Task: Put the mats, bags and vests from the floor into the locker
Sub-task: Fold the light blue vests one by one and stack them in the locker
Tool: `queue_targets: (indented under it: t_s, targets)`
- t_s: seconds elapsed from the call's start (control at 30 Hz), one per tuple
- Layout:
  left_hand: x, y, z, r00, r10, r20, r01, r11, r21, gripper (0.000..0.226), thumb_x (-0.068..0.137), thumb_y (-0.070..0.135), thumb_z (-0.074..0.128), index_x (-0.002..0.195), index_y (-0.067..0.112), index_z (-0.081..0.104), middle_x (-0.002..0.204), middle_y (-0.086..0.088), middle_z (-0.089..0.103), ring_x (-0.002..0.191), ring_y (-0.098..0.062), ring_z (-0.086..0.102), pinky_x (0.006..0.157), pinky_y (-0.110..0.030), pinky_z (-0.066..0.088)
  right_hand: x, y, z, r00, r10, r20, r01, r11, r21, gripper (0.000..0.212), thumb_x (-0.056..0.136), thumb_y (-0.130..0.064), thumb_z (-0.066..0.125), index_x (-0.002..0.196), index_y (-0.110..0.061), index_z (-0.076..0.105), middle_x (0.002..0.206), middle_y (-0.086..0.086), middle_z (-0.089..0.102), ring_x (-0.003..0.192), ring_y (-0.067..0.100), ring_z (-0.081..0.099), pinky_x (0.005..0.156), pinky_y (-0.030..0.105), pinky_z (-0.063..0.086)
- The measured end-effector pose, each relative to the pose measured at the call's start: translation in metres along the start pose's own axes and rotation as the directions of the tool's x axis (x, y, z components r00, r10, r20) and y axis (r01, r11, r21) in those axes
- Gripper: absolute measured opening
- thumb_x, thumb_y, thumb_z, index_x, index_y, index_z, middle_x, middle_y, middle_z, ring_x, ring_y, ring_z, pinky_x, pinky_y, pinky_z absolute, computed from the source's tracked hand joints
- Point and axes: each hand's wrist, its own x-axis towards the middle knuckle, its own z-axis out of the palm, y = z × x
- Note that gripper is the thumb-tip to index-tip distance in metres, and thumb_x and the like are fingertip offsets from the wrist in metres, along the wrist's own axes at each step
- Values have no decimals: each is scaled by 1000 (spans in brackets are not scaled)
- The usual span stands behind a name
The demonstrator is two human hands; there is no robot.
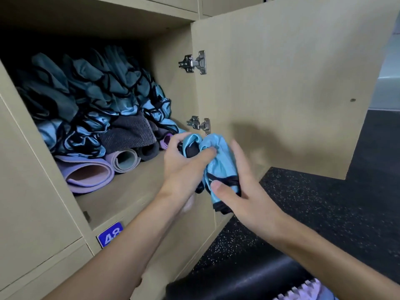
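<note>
A crumpled light blue vest with black trim hangs in front of the open locker. My left hand grips its upper part, thumb pressed into the cloth. My right hand cups the lower part from the right, its thumb on the black hem and fingers fairly straight. Inside the locker lies a heap of blue vests on top of rolled mats: a purple one, a pale one and dark grey ones.
The locker door stands open to the right, two metal hinges on its inner edge. A blue number plate 48 sits below the shelf. Black speckled floor spreads to the right. A black roll and something purple lie at the bottom.
</note>
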Motion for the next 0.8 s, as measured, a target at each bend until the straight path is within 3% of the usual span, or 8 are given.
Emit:
queue_targets:
  t_s: [0.1,0.17,0.3,0.37,0.43,0.5,0.6,0.8]
  targets:
    - [18,6,-16,1000,1,-29,-4,996,-94,37,82,4,73,112,18,57,88,-5,68,79,-19,68,79,-39,61,29,3,25,994,-101,51,104,993,-61,84,90,-44,60,142,-54,-6,154,-32,2,142,-14,9,118,22,18]
    - [31,7,-27,999,-28,-28,24,990,-135,35,87,5,68,115,21,55,89,-4,67,78,-18,67,75,-36,58,52,4,40,991,-131,38,134,989,-70,74,91,-57,51,137,-59,-7,149,-35,-2,136,-24,3,112,9,18]
    - [57,11,-52,997,-18,-75,11,995,-99,34,91,8,63,120,23,53,98,-5,70,83,-17,69,76,-34,57,99,7,65,989,-114,97,107,992,72,63,90,-50,30,146,-43,1,149,-29,-4,110,-45,6,83,-14,16]
    - [66,13,-65,994,-58,-95,47,992,-116,33,92,11,63,121,24,54,110,-9,72,97,-25,72,91,-45,56,131,12,77,988,-123,91,113,988,104,71,91,-68,38,150,-34,19,154,-25,6,114,-37,22,83,-11,24]
    - [79,16,-78,989,-62,-137,42,989,-140,33,92,13,63,122,24,54,114,-13,71,104,-30,70,97,-55,52,157,18,79,989,-108,98,90,981,172,79,80,-72,48,144,-28,41,157,-13,27,122,-13,41,88,1,37]
    - [92,21,-88,985,-29,-168,7,991,-130,33,93,16,63,123,27,54,113,-11,72,104,-28,70,97,-53,53,175,13,92,983,-116,144,74,961,268,59,87,-64,50,140,-37,45,153,-22,34,130,-9,39,102,14,35]
    - [114,24,-98,970,42,-239,-56,997,-52,33,94,21,62,121,36,48,110,-1,73,96,-14,72,85,-34,59,192,10,104,980,-144,135,74,903,423,39,97,-38,51,132,-54,45,139,-30,46,129,-10,42,113,30,33]
    - [162,36,-113,923,52,-382,-84,994,-68,37,94,24,61,122,35,37,109,-3,68,93,-14,69,80,-36,58,256,-2,128,976,-199,93,129,861,492,51,92,-13,63,132,-42,51,125,-17,64,118,3,59,105,34,45]
